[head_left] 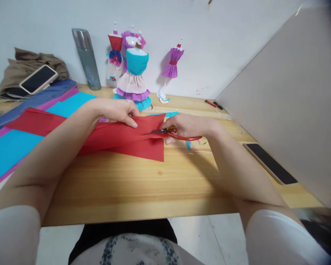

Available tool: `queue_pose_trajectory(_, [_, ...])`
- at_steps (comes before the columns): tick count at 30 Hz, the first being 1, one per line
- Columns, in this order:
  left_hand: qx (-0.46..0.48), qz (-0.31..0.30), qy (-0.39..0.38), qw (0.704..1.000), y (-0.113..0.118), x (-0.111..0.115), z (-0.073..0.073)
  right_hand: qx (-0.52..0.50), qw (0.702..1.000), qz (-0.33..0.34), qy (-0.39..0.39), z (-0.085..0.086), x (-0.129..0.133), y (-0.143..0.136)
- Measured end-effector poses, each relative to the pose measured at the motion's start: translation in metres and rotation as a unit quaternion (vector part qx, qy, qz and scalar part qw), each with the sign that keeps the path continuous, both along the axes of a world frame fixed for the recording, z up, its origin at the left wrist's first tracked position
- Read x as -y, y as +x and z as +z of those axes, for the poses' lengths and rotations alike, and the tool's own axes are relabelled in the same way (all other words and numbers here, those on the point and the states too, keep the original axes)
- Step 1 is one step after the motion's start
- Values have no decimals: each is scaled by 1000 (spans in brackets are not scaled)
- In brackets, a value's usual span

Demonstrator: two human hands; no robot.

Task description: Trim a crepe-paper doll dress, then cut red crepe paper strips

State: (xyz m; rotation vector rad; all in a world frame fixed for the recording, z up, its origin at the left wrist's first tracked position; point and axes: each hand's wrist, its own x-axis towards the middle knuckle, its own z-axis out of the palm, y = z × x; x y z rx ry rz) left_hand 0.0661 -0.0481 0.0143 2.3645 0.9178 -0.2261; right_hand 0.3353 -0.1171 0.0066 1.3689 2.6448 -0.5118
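Note:
A long piece of red crepe paper lies across the wooden table in front of me, folded in layers. My left hand grips its upper edge, thumb on top and fingers curled behind. In my right hand is a pair of scissors with red handles. Their dark blades point left and lie over the red paper near its right end. Whether the blades are parted I cannot tell. Part of the paper's left stretch is hidden behind my left forearm.
Blue crepe sheets and purple ones are stacked at left. Behind stand a blue-dressed mannequin, a purple-dressed mannequin and a grey bottle. One phone lies at right, another phone on brown cloth. Paper scraps lie beyond my right hand.

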Motion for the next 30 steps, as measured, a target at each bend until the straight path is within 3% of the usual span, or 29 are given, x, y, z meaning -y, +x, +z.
queue_pose_trajectory(3, [5, -7, -2, 1000, -1, -2, -1, 26, 998, 18, -45, 3, 0, -4])
queue_pose_trajectory(14, [7, -15, -22, 1000, 1, 5, 3, 13, 999, 23, -43, -2, 0, -9])
queue_pose_trajectory(30, [41, -19, -62, 997, -1, -3, -5, 24, 999, 17, -34, -2, -1, -12])
